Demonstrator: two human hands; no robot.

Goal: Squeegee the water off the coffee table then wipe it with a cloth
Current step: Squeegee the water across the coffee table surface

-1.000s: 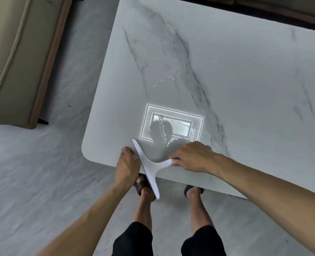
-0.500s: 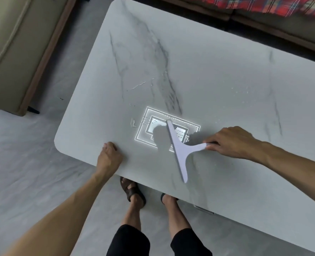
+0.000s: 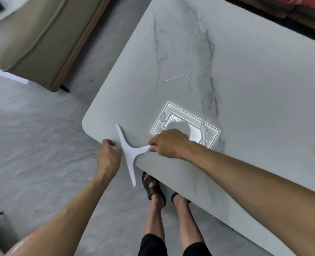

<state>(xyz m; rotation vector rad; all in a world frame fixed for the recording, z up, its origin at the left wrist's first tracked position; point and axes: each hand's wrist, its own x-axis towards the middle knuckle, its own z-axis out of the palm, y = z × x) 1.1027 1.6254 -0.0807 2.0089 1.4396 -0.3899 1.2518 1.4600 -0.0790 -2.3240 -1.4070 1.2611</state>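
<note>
The white squeegee (image 3: 128,150) lies across the near left edge of the grey marble coffee table (image 3: 245,74), its blade overhanging the floor at its lower end. My right hand (image 3: 168,144) grips the squeegee's handle. My left hand (image 3: 107,156) sits at the table's edge just left of the blade, fingers curled over the rim. Thin streaks of water (image 3: 180,77) glint on the tabletop farther in, and more water shows inside a bright reflection of a ceiling light (image 3: 206,131). No cloth is in view.
A beige sofa (image 3: 33,34) with a wooden base stands at the upper left, a strip of grey floor (image 3: 42,145) between it and the table. My sandalled feet (image 3: 153,187) are under the table's near edge. Dark furniture lines the far side.
My right hand has dragged the squeegee from the middle of the table back to the near left edge, the blade now hanging over it. My left hand stays at the rim.
</note>
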